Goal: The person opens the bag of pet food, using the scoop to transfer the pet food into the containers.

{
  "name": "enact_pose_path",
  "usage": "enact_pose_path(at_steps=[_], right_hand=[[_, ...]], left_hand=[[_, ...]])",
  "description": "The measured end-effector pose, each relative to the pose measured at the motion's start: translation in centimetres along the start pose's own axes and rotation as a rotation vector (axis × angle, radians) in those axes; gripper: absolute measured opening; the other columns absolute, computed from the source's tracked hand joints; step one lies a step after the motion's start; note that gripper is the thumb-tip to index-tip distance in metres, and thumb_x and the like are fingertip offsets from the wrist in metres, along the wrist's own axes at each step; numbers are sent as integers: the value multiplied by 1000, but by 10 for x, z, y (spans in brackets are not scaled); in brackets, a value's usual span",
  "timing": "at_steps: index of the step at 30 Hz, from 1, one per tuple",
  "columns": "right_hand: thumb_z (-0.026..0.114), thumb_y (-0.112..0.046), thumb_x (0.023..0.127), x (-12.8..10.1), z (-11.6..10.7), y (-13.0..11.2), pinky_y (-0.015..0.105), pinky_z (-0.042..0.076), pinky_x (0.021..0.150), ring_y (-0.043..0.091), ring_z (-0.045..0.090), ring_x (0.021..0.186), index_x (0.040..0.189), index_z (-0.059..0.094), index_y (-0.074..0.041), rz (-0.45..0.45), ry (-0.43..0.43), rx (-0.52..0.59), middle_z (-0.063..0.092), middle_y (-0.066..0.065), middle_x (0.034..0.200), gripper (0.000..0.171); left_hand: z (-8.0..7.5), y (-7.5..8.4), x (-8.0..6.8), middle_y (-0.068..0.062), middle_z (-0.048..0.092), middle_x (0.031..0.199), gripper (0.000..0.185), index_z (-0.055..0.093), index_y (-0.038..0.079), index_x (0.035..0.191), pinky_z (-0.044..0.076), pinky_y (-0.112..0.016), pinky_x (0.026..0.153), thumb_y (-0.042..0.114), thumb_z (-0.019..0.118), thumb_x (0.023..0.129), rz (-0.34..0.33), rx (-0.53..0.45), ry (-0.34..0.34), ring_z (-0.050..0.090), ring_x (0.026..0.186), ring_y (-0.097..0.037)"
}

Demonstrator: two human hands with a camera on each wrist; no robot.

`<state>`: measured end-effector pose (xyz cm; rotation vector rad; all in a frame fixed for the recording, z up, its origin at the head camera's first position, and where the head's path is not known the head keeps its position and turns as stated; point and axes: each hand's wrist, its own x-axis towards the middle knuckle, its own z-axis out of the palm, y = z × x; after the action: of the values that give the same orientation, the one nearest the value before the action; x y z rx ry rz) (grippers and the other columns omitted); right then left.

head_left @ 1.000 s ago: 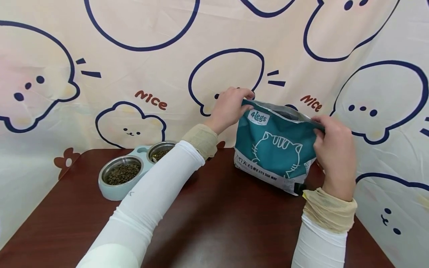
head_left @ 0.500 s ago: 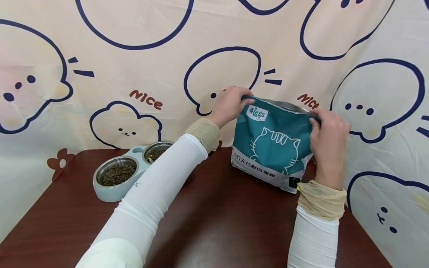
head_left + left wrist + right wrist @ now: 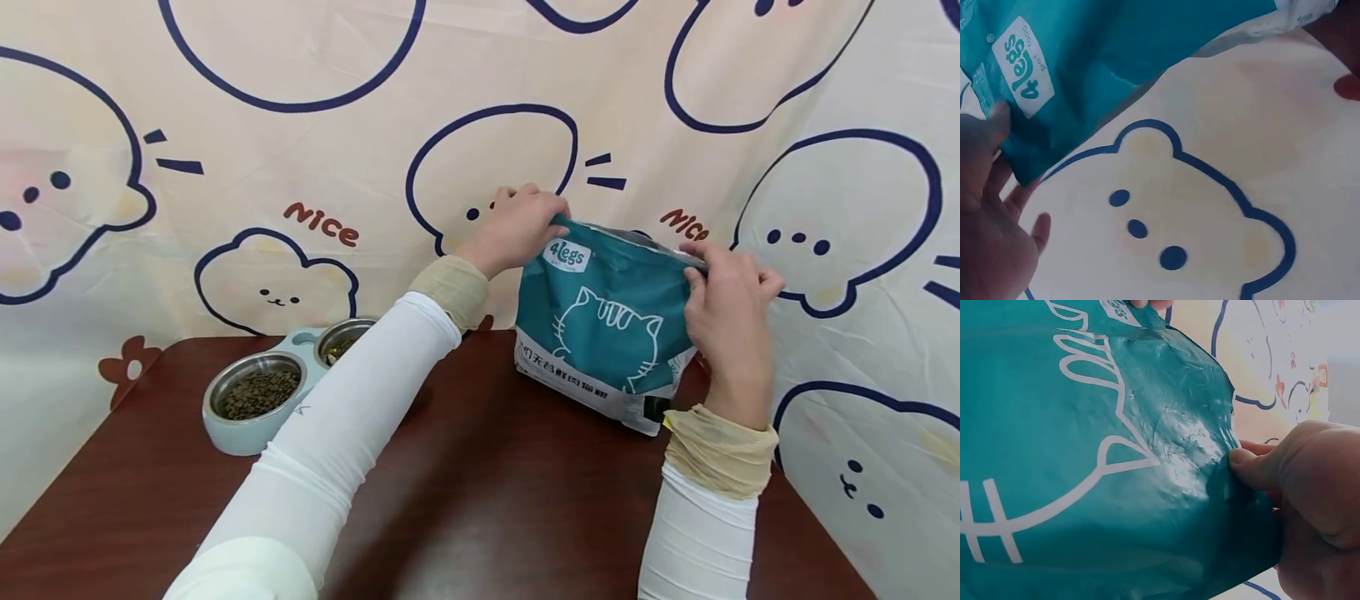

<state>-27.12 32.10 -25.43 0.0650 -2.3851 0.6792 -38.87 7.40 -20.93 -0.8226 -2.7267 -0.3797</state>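
A teal and white cat food bag with a white cat outline stands upright on the table, its mouth parted at the top. My left hand pinches the bag's upper left corner between thumb and fingers; the left wrist view shows the thumb on the front beside the logo. At the upper right corner my right hand pinches the rim, thumb in front, as the right wrist view also shows. The inside of the bag is mostly hidden behind its front panel.
A pale blue double feeder stands at the left of the brown table. Its two metal bowls hold brown kibble; my left sleeve partly covers the rear one. A printed cloth hangs right behind the table.
Both hands keep their hold on the bag's top corners. The right hand has come inward to the left, and the bag's mouth looks narrower than a second ago. The view has shifted slightly.
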Motion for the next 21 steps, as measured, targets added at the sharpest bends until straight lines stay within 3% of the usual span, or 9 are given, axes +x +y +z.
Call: enact_pose_path(at_steps=[4, 7, 11, 16, 21], right_hand=[[52, -4, 112, -1, 0, -2, 70, 6, 118, 51, 43, 132, 146, 60, 3, 7, -5, -11, 60, 34, 136, 36], [52, -4, 111, -2, 0, -3, 70, 6, 118, 52, 42, 131, 145, 60, 4, -1, -13, -12, 60, 34, 134, 35], [52, -4, 112, -3, 1, -5, 71, 5, 118, 53, 42, 131, 145, 60, 4, -6, -19, -25, 59, 35, 133, 35], [49, -4, 112, -4, 3, -7, 71, 6, 118, 52, 43, 129, 143, 60, 4, -38, -2, -32, 61, 34, 131, 34], [49, -2, 112, -5, 1, -7, 70, 7, 117, 51, 45, 125, 141, 62, 4, -62, 21, -36, 64, 34, 129, 33]], left_hand=[[-2, 9, 1, 2, 74, 140, 31, 68, 21, 140, 25, -48, 133, 35, 56, 114, 94, -41, -44, 61, 137, -18], [-1, 13, 2, 0, 75, 137, 29, 69, 18, 138, 38, -39, 128, 29, 56, 115, 127, -92, -44, 68, 127, -16], [2, 15, 3, -2, 75, 134, 26, 71, 17, 135, 54, -32, 113, 24, 56, 114, 123, -125, -42, 68, 117, -16], [4, 20, 3, -1, 74, 134, 26, 67, 19, 136, 55, -32, 112, 23, 52, 116, 101, -67, -51, 66, 115, -15], [3, 32, 3, 0, 70, 142, 33, 62, 19, 144, 49, -39, 120, 24, 52, 113, 180, -28, -74, 65, 125, -16]])
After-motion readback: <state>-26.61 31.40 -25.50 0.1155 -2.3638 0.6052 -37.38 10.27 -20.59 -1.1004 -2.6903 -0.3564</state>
